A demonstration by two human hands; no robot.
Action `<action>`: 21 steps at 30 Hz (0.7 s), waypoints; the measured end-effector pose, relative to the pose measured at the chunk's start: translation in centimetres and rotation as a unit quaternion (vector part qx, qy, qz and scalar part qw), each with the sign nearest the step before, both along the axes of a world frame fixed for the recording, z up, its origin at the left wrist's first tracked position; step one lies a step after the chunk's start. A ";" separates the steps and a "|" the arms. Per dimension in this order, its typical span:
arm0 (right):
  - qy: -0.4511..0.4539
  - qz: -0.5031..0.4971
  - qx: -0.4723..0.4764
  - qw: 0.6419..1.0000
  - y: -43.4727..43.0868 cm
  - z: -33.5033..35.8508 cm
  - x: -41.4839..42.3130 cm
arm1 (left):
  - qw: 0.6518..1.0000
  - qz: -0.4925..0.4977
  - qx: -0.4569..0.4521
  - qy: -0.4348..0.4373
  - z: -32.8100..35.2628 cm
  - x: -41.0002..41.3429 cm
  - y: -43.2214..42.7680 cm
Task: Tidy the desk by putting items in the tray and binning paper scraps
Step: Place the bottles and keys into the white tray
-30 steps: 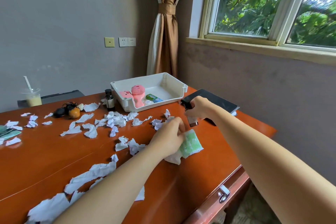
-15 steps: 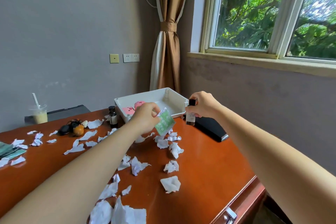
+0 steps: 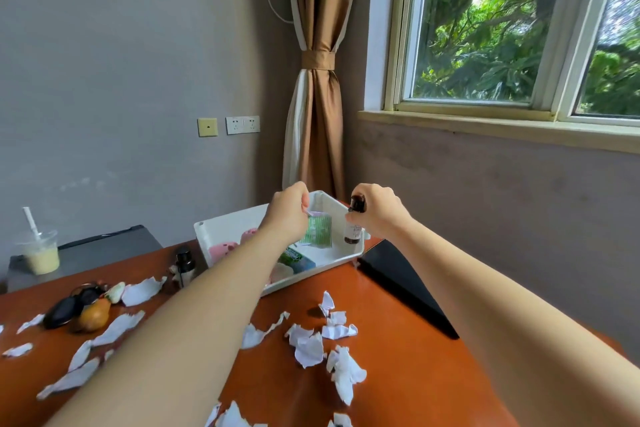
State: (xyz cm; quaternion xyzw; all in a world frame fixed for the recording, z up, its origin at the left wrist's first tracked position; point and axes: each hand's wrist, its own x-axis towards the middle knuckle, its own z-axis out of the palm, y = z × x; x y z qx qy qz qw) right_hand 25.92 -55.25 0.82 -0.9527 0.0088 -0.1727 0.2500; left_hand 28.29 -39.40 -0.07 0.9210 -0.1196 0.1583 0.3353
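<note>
A white tray [image 3: 207, 232] stands at the far side of the red-brown desk [image 3: 398, 357]. Over the tray my left hand [image 3: 287, 215] pinches a green-and-white packet [image 3: 317, 232] by its top edge, so the packet hangs down inside. My right hand [image 3: 377, 211] grips a small brown bottle [image 3: 353, 230] with a black cap just above the tray's right corner. In the tray lie pink items [image 3: 225, 248] and a green pack [image 3: 294, 258]. Torn white paper scraps [image 3: 308, 347] litter the desk.
A second small dark bottle [image 3: 184, 265] stands left of the tray. Black keys and an orange fob [image 3: 81, 308] lie at the left. A black tablet [image 3: 401, 284] lies right of the tray. A drink cup with a straw [image 3: 40, 253] sits on a grey stand.
Both hands lifted from the desk and travelled forward to the tray. The left carried the packet, the right the brown bottle; both now hang over the tray.
</note>
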 end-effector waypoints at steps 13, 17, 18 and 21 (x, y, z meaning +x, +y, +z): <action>0.033 0.034 -0.087 0.995 -1.2 -4.3 4.7 | 0.998 0.037 0.059 0.006 -6.4 3.8 -3.8; 0.014 0.030 -0.111 0.993 -1.2 -4.8 4.8 | 0.993 0.044 0.110 0.020 -6.7 3.6 -3.4; 0.012 0.030 -0.117 0.993 -1.2 -4.9 4.7 | 0.991 0.044 0.121 0.024 -6.9 3.6 -3.4; 0.011 0.027 -0.128 0.991 -1.1 -5.2 4.6 | 0.988 0.041 0.141 0.042 -7.4 3.5 -3.4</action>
